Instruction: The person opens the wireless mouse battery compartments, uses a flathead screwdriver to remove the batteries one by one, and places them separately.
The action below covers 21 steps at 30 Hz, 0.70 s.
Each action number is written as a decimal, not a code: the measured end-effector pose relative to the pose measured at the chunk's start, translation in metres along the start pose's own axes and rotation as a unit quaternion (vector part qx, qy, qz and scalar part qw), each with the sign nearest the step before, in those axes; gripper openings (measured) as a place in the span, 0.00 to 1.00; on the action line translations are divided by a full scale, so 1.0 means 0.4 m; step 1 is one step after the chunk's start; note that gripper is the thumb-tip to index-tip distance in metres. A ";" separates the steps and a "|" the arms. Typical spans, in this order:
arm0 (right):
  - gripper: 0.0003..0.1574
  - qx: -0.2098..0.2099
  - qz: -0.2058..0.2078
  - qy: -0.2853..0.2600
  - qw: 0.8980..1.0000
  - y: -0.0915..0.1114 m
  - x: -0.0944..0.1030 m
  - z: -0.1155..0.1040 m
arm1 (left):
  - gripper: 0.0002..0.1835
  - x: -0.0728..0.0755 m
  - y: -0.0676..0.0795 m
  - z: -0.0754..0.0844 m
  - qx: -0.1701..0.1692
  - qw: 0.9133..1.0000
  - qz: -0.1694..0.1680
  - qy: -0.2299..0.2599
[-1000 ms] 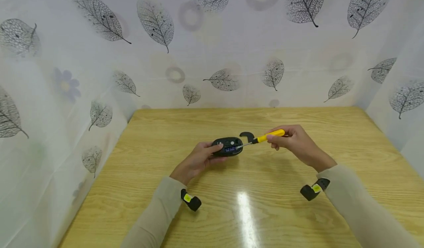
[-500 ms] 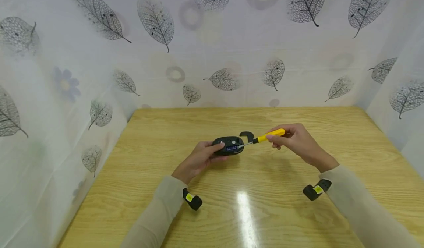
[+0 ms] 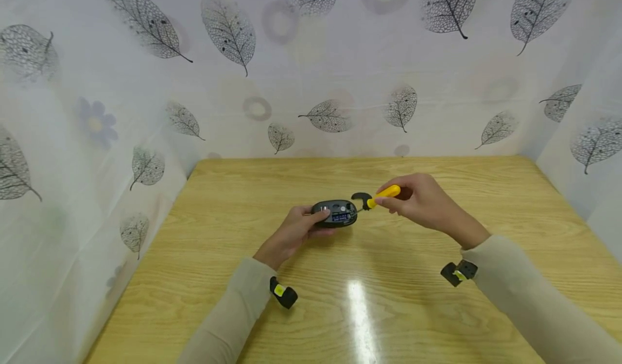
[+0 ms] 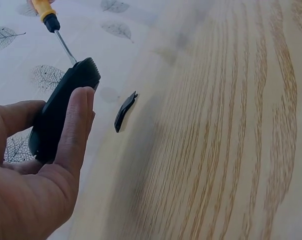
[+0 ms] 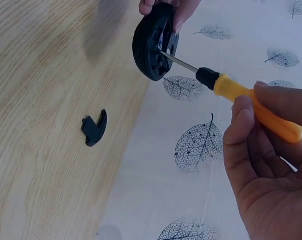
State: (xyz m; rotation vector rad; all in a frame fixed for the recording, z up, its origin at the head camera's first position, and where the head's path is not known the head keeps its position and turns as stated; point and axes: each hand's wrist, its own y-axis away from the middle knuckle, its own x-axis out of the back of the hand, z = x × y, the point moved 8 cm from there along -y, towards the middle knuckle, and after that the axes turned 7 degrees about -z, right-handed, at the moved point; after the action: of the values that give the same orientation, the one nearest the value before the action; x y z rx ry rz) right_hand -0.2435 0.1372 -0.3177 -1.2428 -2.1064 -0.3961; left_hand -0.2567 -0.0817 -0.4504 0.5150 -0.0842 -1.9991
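Observation:
My left hand (image 3: 288, 235) grips a black computer mouse (image 3: 351, 206), thumb on its upturned underside and fingers beneath. Its battery compartment is uncovered, and a blue-wrapped battery (image 3: 338, 217) shows inside. In my right hand (image 3: 421, 202) I hold a screwdriver (image 5: 230, 89) by its yellow handle, between thumb and fingers. The thin metal shaft (image 5: 180, 62) reaches into the compartment at the end away from my left hand. Seen from the left wrist, the mouse (image 4: 60, 107) stands edge-on, with the screwdriver tip partly hidden behind its far end.
A curved black battery cover (image 5: 94, 131) lies on the wooden table (image 3: 233, 191) just beyond the mouse. White cloth (image 3: 311, 72) printed with leaves hangs behind the table and along both sides. Each wrist wears a black strapped camera (image 3: 283, 295).
My right hand has moved a little left and away from me, and the screwdriver handle now stands more steeply over the mouse's end. The left hand and mouse have barely moved.

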 end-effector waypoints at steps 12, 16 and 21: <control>0.13 -0.011 0.006 -0.021 1.000 0.011 -0.002 0.031 | 0.26 0.003 0.001 -0.006 0.005 1.000 0.009 -0.009; 0.09 0.005 0.008 0.023 1.000 0.010 -0.009 0.002 | 0.27 -0.001 -0.001 -0.003 0.002 0.999 0.014 -0.029; 0.08 0.044 0.001 0.063 0.997 0.005 -0.027 -0.037 | 0.27 -0.003 0.000 -0.002 0.006 0.999 0.021 -0.042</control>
State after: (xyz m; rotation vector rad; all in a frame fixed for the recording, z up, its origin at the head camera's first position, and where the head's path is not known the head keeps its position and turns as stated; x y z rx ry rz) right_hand -0.2325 0.1228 -0.3141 -1.1394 -1.9943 -0.3669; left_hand -0.2560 -0.0802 -0.4507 0.4350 -0.1578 -1.9806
